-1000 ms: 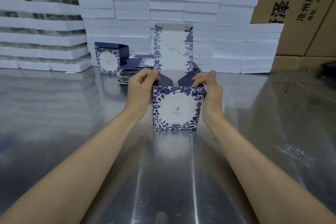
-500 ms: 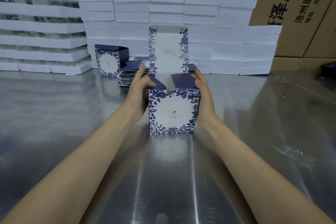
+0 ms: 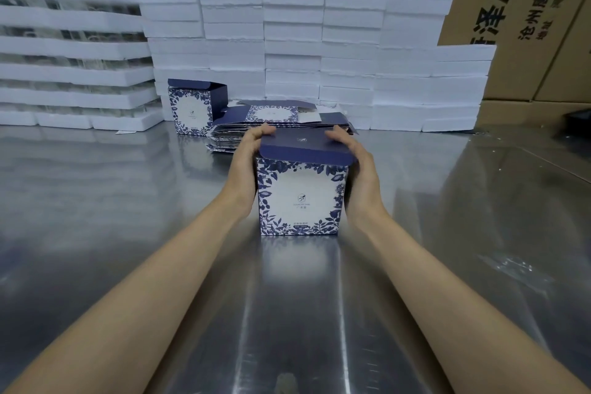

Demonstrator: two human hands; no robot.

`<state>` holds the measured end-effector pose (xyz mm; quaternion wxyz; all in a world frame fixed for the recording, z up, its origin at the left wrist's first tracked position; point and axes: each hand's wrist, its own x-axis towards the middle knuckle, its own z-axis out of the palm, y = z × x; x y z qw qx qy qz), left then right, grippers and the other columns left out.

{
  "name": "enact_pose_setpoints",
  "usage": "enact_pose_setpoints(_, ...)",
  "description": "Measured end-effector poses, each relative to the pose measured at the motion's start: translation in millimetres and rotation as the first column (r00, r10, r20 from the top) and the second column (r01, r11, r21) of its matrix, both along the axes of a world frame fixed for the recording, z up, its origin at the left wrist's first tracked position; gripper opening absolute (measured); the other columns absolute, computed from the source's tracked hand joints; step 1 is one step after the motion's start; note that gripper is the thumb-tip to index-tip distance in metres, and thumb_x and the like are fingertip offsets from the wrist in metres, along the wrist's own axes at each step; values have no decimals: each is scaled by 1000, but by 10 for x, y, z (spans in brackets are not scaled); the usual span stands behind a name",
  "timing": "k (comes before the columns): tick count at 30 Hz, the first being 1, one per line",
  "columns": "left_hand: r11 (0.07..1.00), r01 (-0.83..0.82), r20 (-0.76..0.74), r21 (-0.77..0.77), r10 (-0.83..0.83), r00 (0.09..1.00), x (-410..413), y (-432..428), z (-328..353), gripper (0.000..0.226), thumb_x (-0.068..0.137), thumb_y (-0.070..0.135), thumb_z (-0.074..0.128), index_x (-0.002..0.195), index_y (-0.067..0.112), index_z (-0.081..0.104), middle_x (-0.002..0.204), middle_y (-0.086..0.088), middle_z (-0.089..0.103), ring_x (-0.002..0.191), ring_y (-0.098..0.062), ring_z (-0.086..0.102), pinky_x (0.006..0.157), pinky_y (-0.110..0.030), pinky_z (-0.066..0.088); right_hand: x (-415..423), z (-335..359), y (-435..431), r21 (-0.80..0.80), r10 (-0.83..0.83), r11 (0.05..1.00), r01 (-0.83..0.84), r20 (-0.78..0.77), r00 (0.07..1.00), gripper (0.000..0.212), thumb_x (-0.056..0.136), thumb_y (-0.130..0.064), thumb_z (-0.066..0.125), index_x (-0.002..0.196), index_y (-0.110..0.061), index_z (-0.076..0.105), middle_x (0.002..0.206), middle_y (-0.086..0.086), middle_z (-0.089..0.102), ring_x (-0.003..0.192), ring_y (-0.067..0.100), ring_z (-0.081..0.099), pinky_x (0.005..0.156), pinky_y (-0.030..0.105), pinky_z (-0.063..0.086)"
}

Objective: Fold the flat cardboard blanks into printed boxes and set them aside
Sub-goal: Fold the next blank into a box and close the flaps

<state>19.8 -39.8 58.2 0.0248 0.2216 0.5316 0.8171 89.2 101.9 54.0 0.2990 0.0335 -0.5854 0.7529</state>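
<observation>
Printed box (image 3: 300, 198) stands upright on the desk (image 3: 112, 201), centre, just in front of the person, with its navy lid (image 3: 305, 148) folded down over the top; the front tuck edge looks not yet seated, it overhangs the front panel. Left hand (image 3: 248, 166) grips the left side wall, fingers curled over the lid's far-left corner. Right hand (image 3: 359, 169) grips the right wall, fingers curled onto the lid's far-right edge. Behind it, just beyond the fingers: the stack of flat blanks (image 3: 271, 120), and a finished box (image 3: 195, 109) set aside at back left, top flap ajar. White foam trays (image 3: 294, 38) are stacked along the back. Risks, my read: tuck flap catches outside the front wall and creases; uneven pressure from the two hands skews the box out of square; a slick metal desk lets the box slide forward during the push.
</observation>
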Motion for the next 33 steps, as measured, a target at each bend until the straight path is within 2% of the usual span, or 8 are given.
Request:
enact_pose_setpoints(3, 998, 54, -18, -38, -54, 998, -29, -33, -37, 42, 101, 46, 31, 114, 25, 65, 113, 11, 69, 107, -7, 64, 99, -29, 46, 30, -18, 38, 58, 13, 998, -12, -17, 1000, 44, 86, -55, 49, 110, -21, 62, 142, -3, 48, 125, 3, 49, 104, 20, 37)
enact_pose_setpoints(6, 983, 20, -69, -181, -33, 997, -76, -41, -43, 49, 97, 48, 45, 141, 27, 46, 148, 10, 45, 135, -6, 43, 116, -32, 30, 23, -69, 55, 294, -55, 954, 52, 1, 998, 39, 84, -40, 58, 120, -27, 54, 147, -7, 41, 133, 2, 39, 106, 15, 34)
enact_pose_setpoints(8, 963, -71, -216, -259, 14, 976, -43, -48, -31, 47, 101, 40, 44, 146, 31, 33, 158, 13, 23, 140, 1, 30, 116, -23, 24, 25, -114, 72, 343, -118, 932, 116, -17, 993, 28, 90, -29, 64, 116, -29, 55, 148, -8, 40, 130, -3, 40, 111, 27, 35)
enact_pose_setpoints(11, 910, -302, -585, -284, 85, 806, 29, -114, -54, 35, 100, 35, 45, 131, 21, 55, 147, 10, 43, 136, 2, 36, 110, -15, 29, 32, -114, 93, 373, -181, 910, 182, -38, 983, 15, 92, -25, 63, 105, -33, 59, 143, -9, 45, 124, -4, 45, 106, 34, 41)
enact_pose_setpoints(14, 841, -454, -762, -294, 80, 642, 92, -86, -94, 32, 91, 35, 57, 116, 17, 65, 121, 5, 63, 119, -10, 56, 100, -37, 46, 44, -49, 93, 380, -238, 889, 255, -91, 967, 9, 92, -26, 63, 94, -35, 61, 126, -8, 56, 102, 9, 57, 84, 31, 47)
enact_pose_setpoints(19, 918, -332, -568, -217, 158, 808, 197, -16, 41, 7, 90, 22, 66, 96, 24, 70, 94, 9, 71, 71, -6, 65, 62, -23, 50, 116, 45, 71, 337, -229, 900, 276, -174, 958, 10, 93, -23, 63, 92, -33, 64, 104, -3, 64, 76, 6, 57, 66, 19, 44)
enact_pose_setpoints(26, 960, -258, -514, -107, 169, 841, 279, -24, 265, 18, 85, 19, 72, 80, 36, 69, 83, 21, 70, 80, -1, 63, 78, -19, 48, 205, 309, 34, 261, -226, 925, 275, -203, 953, 15, 89, -17, 67, 77, -24, 69, 76, -9, 69, 74, 7, 63, 72, 23, 51)
enact_pose_setpoints(33, 941, -314, -605, -125, 179, 776, 294, -41, 281, 18, 85, 9, 71, 83, 27, 70, 81, 19, 68, 80, 0, 62, 74, -14, 45, 233, 315, 5, 360, -206, 892, 273, -213, 955, 15, 85, -11, 71, 80, -25, 68, 87, 1, 67, 85, 21, 64, 82, 36, 52)
